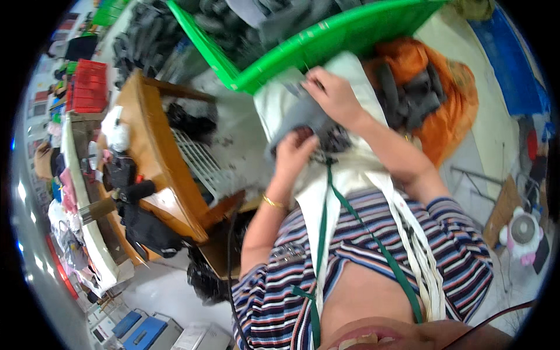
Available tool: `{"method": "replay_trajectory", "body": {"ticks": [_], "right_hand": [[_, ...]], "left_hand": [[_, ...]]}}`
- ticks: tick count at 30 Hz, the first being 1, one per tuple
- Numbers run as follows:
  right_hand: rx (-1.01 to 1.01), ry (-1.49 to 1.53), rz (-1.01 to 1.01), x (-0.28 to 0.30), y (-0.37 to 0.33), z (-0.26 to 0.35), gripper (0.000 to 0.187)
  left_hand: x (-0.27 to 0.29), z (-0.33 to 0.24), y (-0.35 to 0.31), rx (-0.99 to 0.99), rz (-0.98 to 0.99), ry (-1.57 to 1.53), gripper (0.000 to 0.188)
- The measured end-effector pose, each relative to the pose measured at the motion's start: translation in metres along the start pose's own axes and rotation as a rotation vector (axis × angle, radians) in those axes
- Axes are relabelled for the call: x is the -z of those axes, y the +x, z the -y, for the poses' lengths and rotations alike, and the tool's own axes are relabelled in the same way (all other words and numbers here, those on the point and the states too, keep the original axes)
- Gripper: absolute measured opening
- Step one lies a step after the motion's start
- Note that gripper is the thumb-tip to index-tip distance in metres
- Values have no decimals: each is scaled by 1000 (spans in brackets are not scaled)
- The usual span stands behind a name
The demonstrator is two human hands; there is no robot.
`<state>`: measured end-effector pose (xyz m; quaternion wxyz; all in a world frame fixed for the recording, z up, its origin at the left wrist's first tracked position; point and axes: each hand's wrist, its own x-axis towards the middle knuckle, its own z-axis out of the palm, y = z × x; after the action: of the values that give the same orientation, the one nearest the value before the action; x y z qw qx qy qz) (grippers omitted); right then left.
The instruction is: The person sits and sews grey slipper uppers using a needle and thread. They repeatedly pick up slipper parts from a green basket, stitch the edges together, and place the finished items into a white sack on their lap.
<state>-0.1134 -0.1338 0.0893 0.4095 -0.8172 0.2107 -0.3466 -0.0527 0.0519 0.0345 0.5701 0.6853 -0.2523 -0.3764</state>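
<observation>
A soft grey fabric piece (313, 115), perhaps a sock or a glove, lies over the white cloth (357, 73) on my lap. My left hand (295, 154) is closed on its near end, with some fingers tucked out of sight at the opening. At the far end, my right hand (333, 98) pinches the edge of the same piece between thumb and fingers. Just beyond my hands stands a green plastic crate (332, 42) heaped with similar dark grey pieces. An orange sack (454, 129) on the right holds more of them.
To the left is a wooden table (147, 125) with a white slatted rack (201, 156) beside it. A dark grey heap (146, 44) lies beyond, and a red crate (90, 86) sits farther left. At the right stands a small white-and-pink fan (525, 229).
</observation>
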Motion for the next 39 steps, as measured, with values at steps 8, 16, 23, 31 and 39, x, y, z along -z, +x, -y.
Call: {"method": "replay_trajectory", "body": {"ticks": [8,16,23,31,39], "right_hand": [[-135,201,31,-11,-8,9,21],[-553,950,-215,-9,-20,-36,19],[-814,928,213,-28,-92,-14,19],[-480,524,338,-4,-97,-46,17],[-535,504,374,8,-72,-40,18]], "left_hand": [[-8,-45,-12,300,5,-807,18],[4,26,14,190,-78,-1187,15],[-20,-12,9,204,-122,-830,19],[-22,-1,25,216,-301,-826,31],[-25,-1,32,272,-333,-791,30]]}}
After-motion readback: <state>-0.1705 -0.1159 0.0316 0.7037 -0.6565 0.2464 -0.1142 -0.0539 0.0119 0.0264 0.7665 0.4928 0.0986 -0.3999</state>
